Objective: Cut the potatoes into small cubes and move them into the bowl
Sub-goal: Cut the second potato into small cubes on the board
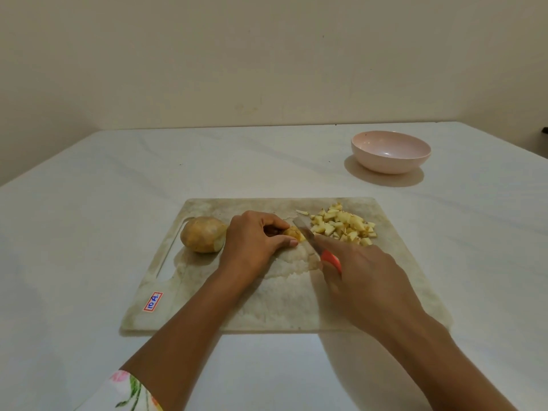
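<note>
We're dicing: left hand [252, 238] pinches a potato stub [294, 232] on the board [267, 298], right hand [364, 280] grips the knife [308, 236]. Next, slice down, clear of that pinch.

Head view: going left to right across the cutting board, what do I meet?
In order: whole potato, left hand, potato piece it grips, pile of potato cubes. The right hand and knife overlap these, so omitted.
</note>
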